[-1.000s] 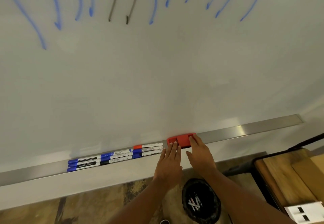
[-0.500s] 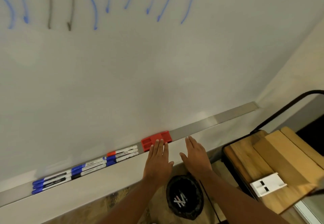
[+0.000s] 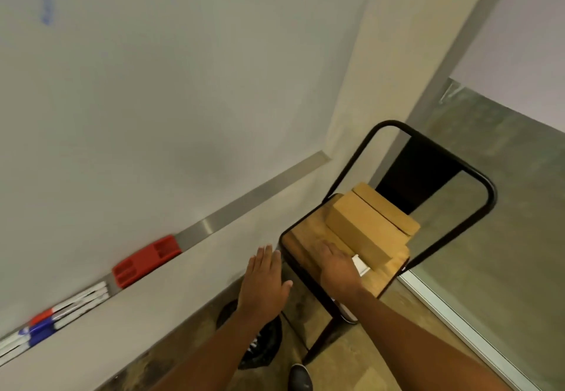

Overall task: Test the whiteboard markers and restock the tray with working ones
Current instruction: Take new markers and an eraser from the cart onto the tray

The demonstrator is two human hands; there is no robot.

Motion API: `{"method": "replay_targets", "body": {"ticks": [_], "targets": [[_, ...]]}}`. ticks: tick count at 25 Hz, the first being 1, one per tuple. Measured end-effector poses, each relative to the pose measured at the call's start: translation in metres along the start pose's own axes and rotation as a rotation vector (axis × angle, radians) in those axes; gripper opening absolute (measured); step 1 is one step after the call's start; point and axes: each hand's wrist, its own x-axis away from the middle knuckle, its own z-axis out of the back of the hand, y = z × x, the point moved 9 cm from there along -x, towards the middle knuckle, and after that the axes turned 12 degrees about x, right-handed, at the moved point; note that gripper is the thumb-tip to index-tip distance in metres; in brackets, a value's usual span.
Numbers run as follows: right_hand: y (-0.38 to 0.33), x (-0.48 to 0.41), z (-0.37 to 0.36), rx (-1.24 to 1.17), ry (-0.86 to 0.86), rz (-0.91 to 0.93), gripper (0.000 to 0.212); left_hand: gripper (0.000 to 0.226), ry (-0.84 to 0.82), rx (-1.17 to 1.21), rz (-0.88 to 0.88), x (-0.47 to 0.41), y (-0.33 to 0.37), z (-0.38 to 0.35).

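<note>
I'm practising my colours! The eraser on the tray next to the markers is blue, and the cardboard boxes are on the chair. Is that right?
Almost. The eraser is red, not blue, as the head view shows. The rest is right: it sits on the tray next to the markers, and the cardboard boxes are on the chair.

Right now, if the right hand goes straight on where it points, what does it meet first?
Probably the nearer cardboard box on the chair seat; the right hand is open, though depth is unclear.
</note>
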Motion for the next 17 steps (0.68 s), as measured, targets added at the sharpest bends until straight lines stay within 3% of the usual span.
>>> {"method": "replay_targets", "body": {"ticks": [3,8,13,17], "targets": [[0.054,0.006,-0.012,0.051,-0.067,-0.024,0.08,0.082,-0.072,-0.006,-0.045,-0.015,0.043,-0.033],[0.088,0.006,-0.043,0.222,-0.186,0.158,0.081,0.082,-0.162,-0.079,-0.076,-0.031,0.086,-0.076],[0.087,-0.002,-0.057,0.336,-0.155,0.284,0.068,0.09,-0.201,-0.126,0.001,-0.038,0.091,-0.1],[0.088,-0.007,-0.06,0.359,-0.125,0.336,0.056,0.074,-0.143,-0.123,0.019,-0.036,0.089,-0.1]]}}
